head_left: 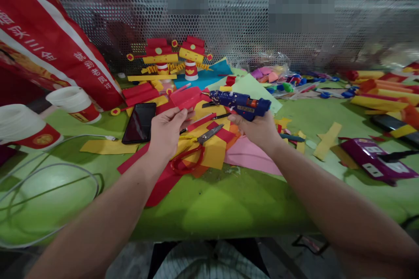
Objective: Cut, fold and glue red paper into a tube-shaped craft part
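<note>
My right hand (pixel 257 128) is wrapped round a blue hot glue gun (pixel 242 103), its nozzle pointing left. The nozzle tip is at the edge of a piece of red paper (pixel 186 97), which my left hand (pixel 168 128) pinches between thumb and fingers. Whether the nozzle touches the paper I cannot tell. Below and between my hands, red-handled scissors (pixel 190 159) lie on yellow, orange and red paper sheets (pixel 214 154). A pink sheet (pixel 252 157) rests under my right wrist. A black phone (pixel 140 123) lies left of my left hand.
Two paper figures with red hats (pixel 191 59) stand at the back. Paper cups (pixel 75 103) and a white cable (pixel 49 166) are on the left. A purple power strip (pixel 376 160) and rolled coloured paper (pixel 386 91) lie right. A perforated metal panel (pixel 235 17) rises behind the green table (pixel 229 209).
</note>
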`<state>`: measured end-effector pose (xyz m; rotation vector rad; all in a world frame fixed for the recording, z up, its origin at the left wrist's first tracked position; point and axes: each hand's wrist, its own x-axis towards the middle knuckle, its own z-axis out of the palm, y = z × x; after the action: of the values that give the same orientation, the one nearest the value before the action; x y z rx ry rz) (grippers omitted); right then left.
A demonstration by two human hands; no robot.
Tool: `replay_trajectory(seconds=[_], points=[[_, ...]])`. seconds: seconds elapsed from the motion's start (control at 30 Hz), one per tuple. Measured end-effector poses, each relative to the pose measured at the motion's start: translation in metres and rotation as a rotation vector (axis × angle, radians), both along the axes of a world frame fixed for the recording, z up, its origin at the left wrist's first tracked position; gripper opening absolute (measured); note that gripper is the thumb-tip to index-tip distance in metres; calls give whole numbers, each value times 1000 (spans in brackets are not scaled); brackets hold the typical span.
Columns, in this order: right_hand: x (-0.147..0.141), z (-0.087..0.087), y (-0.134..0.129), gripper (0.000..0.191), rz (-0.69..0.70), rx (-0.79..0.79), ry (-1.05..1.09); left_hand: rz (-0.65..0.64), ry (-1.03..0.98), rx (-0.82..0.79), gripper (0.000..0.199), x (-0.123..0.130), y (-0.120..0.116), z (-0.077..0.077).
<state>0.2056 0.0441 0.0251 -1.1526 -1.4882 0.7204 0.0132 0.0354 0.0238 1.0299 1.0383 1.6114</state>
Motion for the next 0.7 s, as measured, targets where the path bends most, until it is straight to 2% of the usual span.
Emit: replay_trajectory(seconds=[0.23,0.47,0.7], points=[[6,-6,6,24,-42,8,-18,2,13,-5,12,1,-1,0],[4,1,5,26,-36,-4,25,-7,7,-3,11,1,0,1],[10,1,7,30,-112,-49,-32,-2,5,-3,11,0,0,0]])
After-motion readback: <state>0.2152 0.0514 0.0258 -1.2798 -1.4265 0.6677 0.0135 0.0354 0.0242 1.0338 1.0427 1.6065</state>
